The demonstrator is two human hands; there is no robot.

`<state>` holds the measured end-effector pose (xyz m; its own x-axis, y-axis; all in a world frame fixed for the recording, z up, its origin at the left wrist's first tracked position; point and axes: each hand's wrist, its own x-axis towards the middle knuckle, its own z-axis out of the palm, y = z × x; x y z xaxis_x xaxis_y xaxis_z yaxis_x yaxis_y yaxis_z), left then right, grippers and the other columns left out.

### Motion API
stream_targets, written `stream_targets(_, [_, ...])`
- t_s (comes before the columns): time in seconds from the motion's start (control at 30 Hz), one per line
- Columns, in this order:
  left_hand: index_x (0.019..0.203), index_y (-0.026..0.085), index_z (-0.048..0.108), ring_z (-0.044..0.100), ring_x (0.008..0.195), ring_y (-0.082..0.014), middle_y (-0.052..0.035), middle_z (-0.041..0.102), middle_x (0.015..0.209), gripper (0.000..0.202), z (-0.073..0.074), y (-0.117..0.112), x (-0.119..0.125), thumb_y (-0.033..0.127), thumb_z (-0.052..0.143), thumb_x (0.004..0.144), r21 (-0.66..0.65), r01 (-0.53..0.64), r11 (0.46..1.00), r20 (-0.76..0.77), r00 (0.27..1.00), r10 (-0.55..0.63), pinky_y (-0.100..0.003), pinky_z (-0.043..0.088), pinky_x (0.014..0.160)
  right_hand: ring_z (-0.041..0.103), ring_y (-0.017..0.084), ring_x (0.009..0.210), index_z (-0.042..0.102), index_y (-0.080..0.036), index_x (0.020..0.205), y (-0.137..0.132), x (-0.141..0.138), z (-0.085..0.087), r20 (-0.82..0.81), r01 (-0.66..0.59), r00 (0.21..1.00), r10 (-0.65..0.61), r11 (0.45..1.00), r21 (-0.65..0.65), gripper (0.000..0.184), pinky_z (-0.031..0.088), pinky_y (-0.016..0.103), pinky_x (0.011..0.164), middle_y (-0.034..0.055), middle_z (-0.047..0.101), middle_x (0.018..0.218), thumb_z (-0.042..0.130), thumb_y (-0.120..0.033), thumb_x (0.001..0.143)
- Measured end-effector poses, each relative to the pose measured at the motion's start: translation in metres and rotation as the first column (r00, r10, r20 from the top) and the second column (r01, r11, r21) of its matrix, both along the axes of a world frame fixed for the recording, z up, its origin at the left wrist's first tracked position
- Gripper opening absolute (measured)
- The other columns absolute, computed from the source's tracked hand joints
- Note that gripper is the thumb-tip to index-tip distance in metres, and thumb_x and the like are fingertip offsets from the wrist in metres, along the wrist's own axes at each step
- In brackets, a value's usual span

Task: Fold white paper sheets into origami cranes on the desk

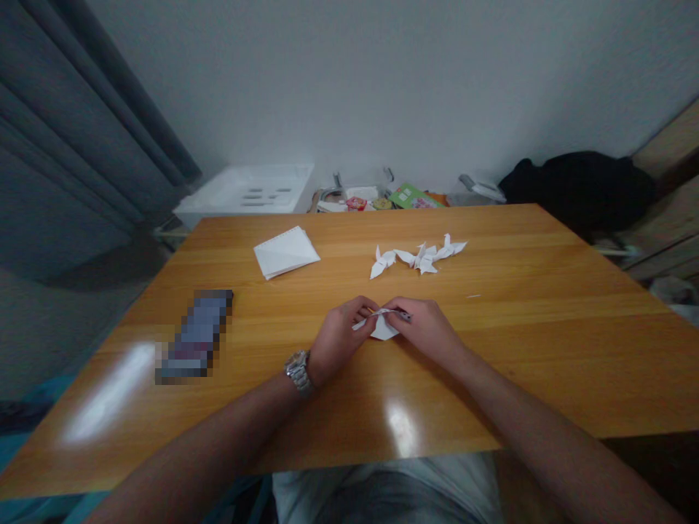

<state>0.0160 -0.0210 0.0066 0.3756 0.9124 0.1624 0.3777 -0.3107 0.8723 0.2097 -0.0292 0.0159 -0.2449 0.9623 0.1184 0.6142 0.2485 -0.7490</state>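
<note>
My left hand [339, 336] and my right hand [424, 327] meet over the middle of the wooden table [491, 364]. Both pinch a small folded piece of white paper [381, 328], which rests on or just above the tabletop. The fingers of each hand are curled round the paper's edges. A metal watch [298, 371] sits on my left wrist. Beyond my hands lie several finished folded white paper figures [419, 257] in a row.
A stack of white paper sheets [285, 252] lies at the far left of the table. A blurred dark flat object [196, 336] lies at the left. Behind the table are a white plastic bin [248, 191], small clutter and a dark garment [579, 185]. Grey curtains hang at the left.
</note>
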Motion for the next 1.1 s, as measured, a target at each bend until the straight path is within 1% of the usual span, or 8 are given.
stream_targets(0.17, [0.098, 0.018, 0.067, 0.070, 0.083, -0.0152, -0.0028, 0.074, 0.093, 0.012, 0.003, 0.002, -0.003, 0.025, 0.061, 0.091, 0.003, -0.026, 1.000, 0.055, 0.998, 0.026, -0.024, 0.055, 0.075, 0.069, 0.020, 0.089, 0.074, -0.021, 0.102, 0.003, 0.006, -0.001, -0.145, -0.036, 0.989, 0.034, 0.999, -0.010, 0.020, 0.049, 0.029, 0.078, 0.0040, 0.077, 0.099, 0.059, -0.032, 0.093])
stream_targets(0.23, [0.098, 0.018, 0.067, 0.070, 0.083, -0.0152, -0.0029, 0.074, 0.093, 0.012, 0.004, 0.003, -0.005, 0.026, 0.061, 0.091, 0.004, -0.046, 0.999, 0.065, 0.997, 0.046, -0.024, 0.055, 0.076, 0.069, 0.021, 0.092, 0.072, -0.021, 0.108, 0.003, 0.008, -0.001, -0.204, -0.055, 0.978, 0.049, 0.998, -0.022, 0.024, 0.051, 0.030, 0.080, 0.0051, 0.075, 0.104, 0.061, -0.035, 0.092])
stream_targets(0.37, [0.102, 0.018, 0.066, 0.069, 0.086, -0.0152, -0.0030, 0.073, 0.096, 0.016, 0.002, 0.006, -0.008, 0.029, 0.061, 0.093, 0.016, -0.035, 0.999, 0.098, 0.995, 0.033, -0.024, 0.055, 0.078, 0.069, 0.019, 0.079, 0.067, -0.019, 0.117, 0.002, 0.011, 0.001, -0.329, -0.132, 0.940, 0.092, 0.986, -0.101, 0.032, 0.053, 0.030, 0.071, 0.0068, 0.073, 0.108, 0.061, -0.038, 0.092])
stream_targets(0.57, [0.111, 0.019, 0.069, 0.068, 0.100, -0.0164, -0.0051, 0.072, 0.110, 0.021, -0.002, 0.009, -0.014, 0.028, 0.062, 0.093, 0.049, 0.048, 0.998, 0.170, 0.984, -0.055, -0.027, 0.053, 0.089, 0.068, 0.016, 0.070, 0.069, -0.018, 0.112, 0.006, 0.013, -0.002, -0.458, -0.147, 0.886, 0.064, 0.978, -0.147, 0.028, 0.055, 0.031, 0.069, 0.0075, 0.073, 0.101, 0.061, -0.034, 0.091])
stream_targets(0.77, [0.108, 0.018, 0.071, 0.069, 0.096, -0.0171, -0.0066, 0.073, 0.107, 0.025, 0.007, 0.006, -0.015, 0.034, 0.069, 0.089, 0.030, 0.072, 0.997, 0.214, 0.974, -0.077, -0.026, 0.055, 0.086, 0.068, 0.017, 0.074, 0.070, -0.020, 0.112, 0.006, 0.013, -0.001, -0.489, -0.131, 0.870, 0.052, 0.983, -0.128, 0.027, 0.055, 0.033, 0.072, 0.0079, 0.073, 0.104, 0.063, -0.034, 0.090])
stream_targets(0.87, [0.107, 0.017, 0.071, 0.069, 0.095, -0.0169, -0.0070, 0.074, 0.106, 0.022, 0.008, 0.005, -0.014, 0.032, 0.066, 0.091, 0.041, 0.033, 0.999, 0.195, 0.980, -0.041, -0.027, 0.055, 0.086, 0.069, 0.016, 0.072, 0.070, -0.020, 0.113, 0.005, 0.012, 0.000, -0.504, -0.142, 0.862, 0.054, 0.980, -0.139, 0.028, 0.056, 0.033, 0.072, 0.0079, 0.073, 0.105, 0.063, -0.034, 0.090])
stream_targets(1.0, [0.104, 0.017, 0.070, 0.069, 0.096, -0.0170, -0.0067, 0.074, 0.106, 0.018, 0.006, 0.006, -0.013, 0.029, 0.065, 0.091, 0.057, -0.017, 0.998, 0.166, 0.986, 0.007, -0.027, 0.055, 0.087, 0.070, 0.017, 0.075, 0.070, -0.019, 0.116, 0.004, 0.012, 0.000, -0.481, -0.113, 0.876, 0.028, 0.983, -0.148, 0.032, 0.057, 0.034, 0.075, 0.0093, 0.074, 0.108, 0.064, -0.035, 0.089])
stream_targets(1.1, [0.101, 0.016, 0.069, 0.070, 0.094, -0.0168, -0.0060, 0.074, 0.103, 0.017, 0.006, 0.006, -0.012, 0.028, 0.065, 0.090, 0.066, -0.035, 0.997, 0.164, 0.986, 0.023, -0.027, 0.055, 0.085, 0.071, 0.018, 0.077, 0.070, -0.018, 0.120, 0.004, 0.014, 0.000, -0.477, -0.147, 0.877, 0.055, 0.976, -0.159, 0.037, 0.058, 0.036, 0.078, 0.0107, 0.074, 0.111, 0.062, -0.039, 0.091])
